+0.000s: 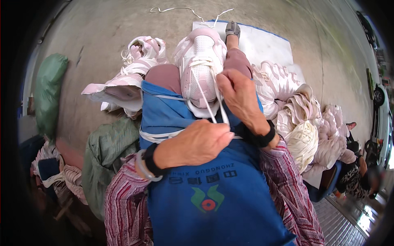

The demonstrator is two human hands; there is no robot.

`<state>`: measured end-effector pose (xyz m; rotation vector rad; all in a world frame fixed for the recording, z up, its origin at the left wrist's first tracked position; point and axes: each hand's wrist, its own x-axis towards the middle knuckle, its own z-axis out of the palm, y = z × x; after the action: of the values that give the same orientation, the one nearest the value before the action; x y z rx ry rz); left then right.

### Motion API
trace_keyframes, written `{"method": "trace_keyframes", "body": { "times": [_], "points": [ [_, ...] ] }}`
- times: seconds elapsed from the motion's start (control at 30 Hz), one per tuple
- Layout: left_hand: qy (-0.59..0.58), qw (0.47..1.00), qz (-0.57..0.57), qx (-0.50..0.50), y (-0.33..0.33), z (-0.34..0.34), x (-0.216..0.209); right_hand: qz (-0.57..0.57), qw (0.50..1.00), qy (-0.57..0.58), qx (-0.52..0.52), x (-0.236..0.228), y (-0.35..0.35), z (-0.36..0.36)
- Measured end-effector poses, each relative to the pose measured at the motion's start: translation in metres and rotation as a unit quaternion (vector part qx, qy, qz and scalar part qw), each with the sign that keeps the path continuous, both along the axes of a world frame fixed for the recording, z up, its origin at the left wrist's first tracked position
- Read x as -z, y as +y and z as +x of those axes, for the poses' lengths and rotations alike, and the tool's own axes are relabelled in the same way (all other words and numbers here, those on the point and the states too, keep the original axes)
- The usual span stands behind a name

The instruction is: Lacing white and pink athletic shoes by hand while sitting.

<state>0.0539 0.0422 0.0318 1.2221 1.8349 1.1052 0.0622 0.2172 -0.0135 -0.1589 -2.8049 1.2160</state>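
Observation:
A white and pink shoe upper [202, 45] lies across my lap, its perforated tongue showing between the lace rows. White shoelaces [209, 108] run from it down toward me, pulled fairly straight. My left hand [197, 141] is closed in a fist around their lower ends, over my blue apron [221, 176]. Beside the shoe's right edge, my right hand [240, 94] is closed, its thumb and fingers pinching a lace near the eyelets. The exact grip of the right fingertips is partly hidden.
More white and pink shoe uppers [123, 88] lie to my left; bundled uppers [303, 108] and a cream lace bundle [303, 141] are at right. Green sacks [51, 90] stand at left. A white sheet [262, 45] and loose lace [184, 9] lie ahead. Another person [357, 176] sits far right.

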Motion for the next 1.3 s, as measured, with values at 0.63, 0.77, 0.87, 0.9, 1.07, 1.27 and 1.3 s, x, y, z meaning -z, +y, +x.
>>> {"method": "trace_keyframes", "body": {
  "times": [0.63, 0.77, 0.87, 0.9, 1.07, 1.27, 1.3],
  "points": [
    [0.09, 0.952, -0.077, -0.282, 0.016, -0.09, 0.048, -0.474, 0.852, -0.224, 0.009, 0.002, 0.044, 0.001],
    [0.06, 0.956, -0.118, -0.263, 0.014, -0.094, 0.047, -0.435, 0.877, -0.206, -0.009, 0.0, 0.038, 0.002],
    [0.108, 0.959, -0.092, -0.245, 0.014, -0.096, 0.05, -0.277, 0.955, -0.094, -0.045, 0.006, 0.019, -0.002],
    [0.136, 0.958, -0.074, -0.239, 0.013, -0.097, 0.052, -0.223, 0.971, -0.072, -0.056, 0.009, 0.012, -0.006],
    [0.158, 0.959, -0.054, -0.228, 0.005, -0.1, 0.061, -0.202, 0.975, -0.027, -0.093, 0.015, -0.019, -0.014],
    [0.087, 0.957, -0.07, -0.268, 0.002, -0.098, 0.055, -0.32, 0.937, -0.094, -0.1, 0.004, -0.02, -0.002],
    [0.036, 0.954, -0.079, -0.286, 0.002, -0.097, 0.053, -0.364, 0.915, -0.137, -0.103, -0.013, -0.02, 0.002]
  ]
}}
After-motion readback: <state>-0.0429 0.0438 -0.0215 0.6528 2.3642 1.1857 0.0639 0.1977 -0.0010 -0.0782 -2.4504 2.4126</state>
